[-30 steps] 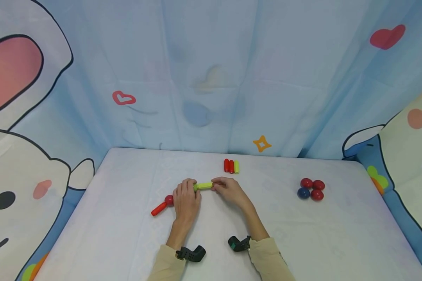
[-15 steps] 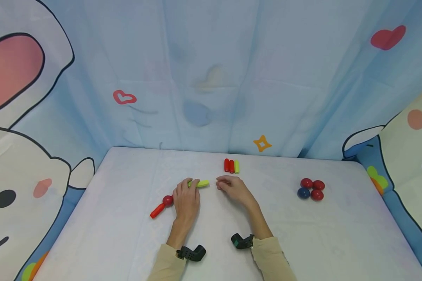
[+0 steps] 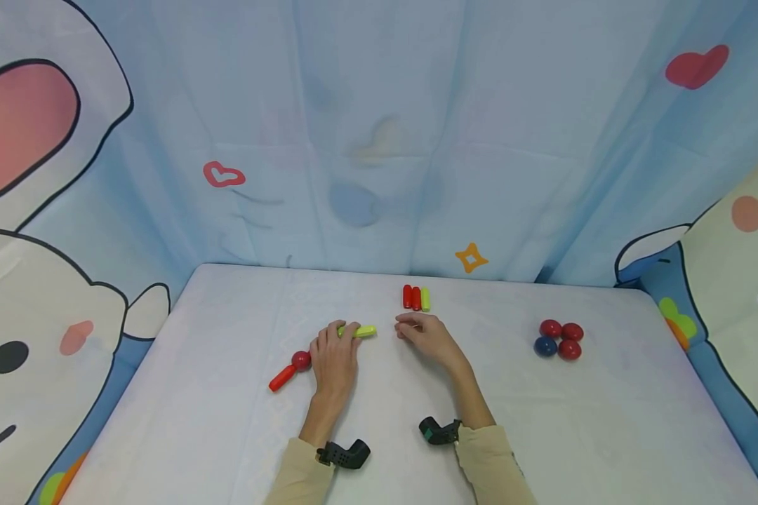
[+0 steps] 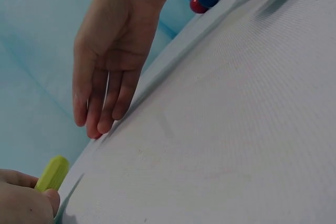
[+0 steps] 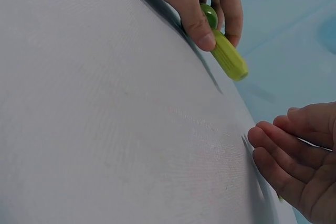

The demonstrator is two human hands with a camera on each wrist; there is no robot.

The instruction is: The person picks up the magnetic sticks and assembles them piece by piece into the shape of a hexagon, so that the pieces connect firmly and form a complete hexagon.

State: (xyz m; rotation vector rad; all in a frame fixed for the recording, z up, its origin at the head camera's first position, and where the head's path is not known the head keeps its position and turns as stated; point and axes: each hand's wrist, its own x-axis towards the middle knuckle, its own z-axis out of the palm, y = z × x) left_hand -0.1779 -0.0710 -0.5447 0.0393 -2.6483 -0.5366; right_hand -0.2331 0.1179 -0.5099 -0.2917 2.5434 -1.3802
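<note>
Yellow stick (image 5: 229,61) between left fingers (image 5: 232,17) (mostly exposed)

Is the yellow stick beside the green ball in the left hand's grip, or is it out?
In the grip: the right wrist view shows the left hand pinching the yellow stick, whose far end juts out free.

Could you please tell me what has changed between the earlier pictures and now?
The right hand has left the end of the yellow stick and moved rightward, with nothing visible in it. The stick, still gripped by the left hand, shifted slightly left. The three lined-up sticks and four clustered balls stayed put.
</note>
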